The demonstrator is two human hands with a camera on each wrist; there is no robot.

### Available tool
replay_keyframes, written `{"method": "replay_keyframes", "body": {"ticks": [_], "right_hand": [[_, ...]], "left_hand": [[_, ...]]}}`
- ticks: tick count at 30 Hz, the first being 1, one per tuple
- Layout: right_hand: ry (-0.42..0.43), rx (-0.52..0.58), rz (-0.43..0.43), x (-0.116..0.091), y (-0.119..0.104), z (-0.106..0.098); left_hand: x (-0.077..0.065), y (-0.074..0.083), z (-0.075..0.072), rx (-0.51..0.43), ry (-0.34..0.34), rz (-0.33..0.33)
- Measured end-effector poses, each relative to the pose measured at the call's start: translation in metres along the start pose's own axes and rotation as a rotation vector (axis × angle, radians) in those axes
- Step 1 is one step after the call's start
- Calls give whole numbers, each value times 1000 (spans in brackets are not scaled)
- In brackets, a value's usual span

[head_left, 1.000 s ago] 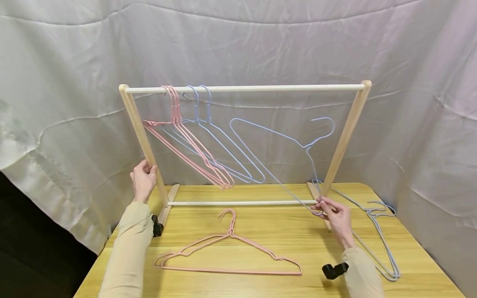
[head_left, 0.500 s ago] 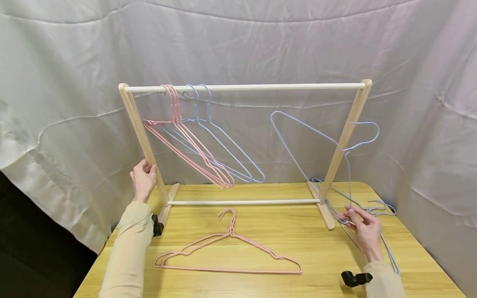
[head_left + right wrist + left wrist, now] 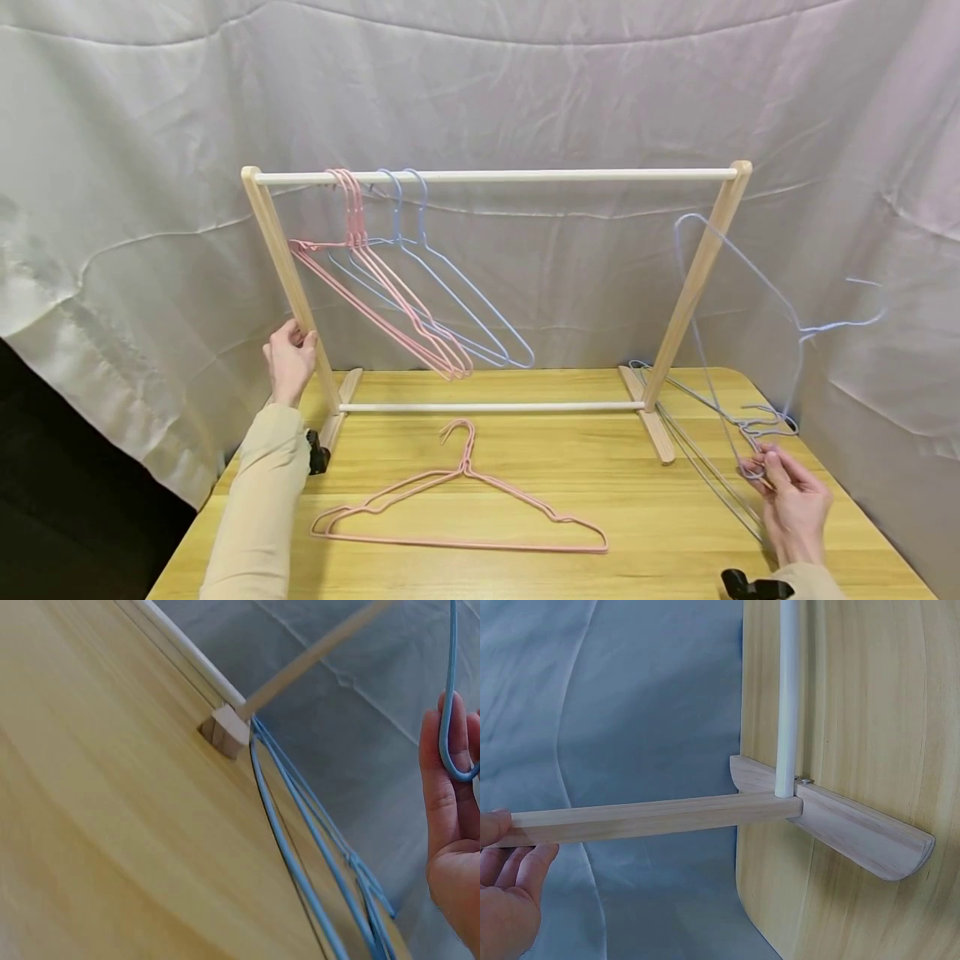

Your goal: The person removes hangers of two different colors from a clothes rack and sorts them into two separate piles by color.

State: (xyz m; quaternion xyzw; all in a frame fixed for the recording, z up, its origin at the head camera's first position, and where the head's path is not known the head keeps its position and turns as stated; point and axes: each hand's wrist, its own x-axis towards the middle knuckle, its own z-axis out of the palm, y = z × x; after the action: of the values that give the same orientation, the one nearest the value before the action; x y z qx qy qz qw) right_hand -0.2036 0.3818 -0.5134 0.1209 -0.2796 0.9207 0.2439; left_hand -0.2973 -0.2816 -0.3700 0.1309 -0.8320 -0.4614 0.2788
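In the head view my left hand [image 3: 291, 362] grips the left wooden post [image 3: 279, 254] of a clothes rack. The left wrist view has thumb and fingers on either side of that post [image 3: 652, 819]. At the far right, my right hand [image 3: 797, 504] pinches one corner of a blue wire hanger [image 3: 804, 332]. That hanger is raised and tilted, its hook pointing right, outside the right post. In the right wrist view its bent corner [image 3: 445, 742] lies against the fingers; the thumb is out of view there. More blue hangers [image 3: 750, 427] lie beneath on the table.
Several pink hangers [image 3: 354, 208] and two blue hangers [image 3: 422, 208] hang on the left part of the white top rail [image 3: 570, 176]. Overlapping pink hangers [image 3: 467, 473] lie before the rack on the wooden table [image 3: 555, 467]. A grey curtain [image 3: 480, 100] stands behind.
My right hand has moved right and toward me, carrying the blue hanger from inside the rack to beyond its right post. The left hand stays on its post.
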Motion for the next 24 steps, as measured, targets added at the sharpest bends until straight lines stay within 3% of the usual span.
{"method": "replay_keyframes", "body": {"ticks": [5,10,17,24], "right_hand": [[122,79,-4,-1,-8,-8],[242,74,-4,-3,-12,-11],[374,-7,31,-3,-16,-13],[400,-165,102,-8,-21,-20]], "left_hand": [[0,0,0,7,-1,1],[1,0,-1,10,-2,-2],[0,1,-3,9,2,-5],[0,-1,-1,26,15,38]]}}
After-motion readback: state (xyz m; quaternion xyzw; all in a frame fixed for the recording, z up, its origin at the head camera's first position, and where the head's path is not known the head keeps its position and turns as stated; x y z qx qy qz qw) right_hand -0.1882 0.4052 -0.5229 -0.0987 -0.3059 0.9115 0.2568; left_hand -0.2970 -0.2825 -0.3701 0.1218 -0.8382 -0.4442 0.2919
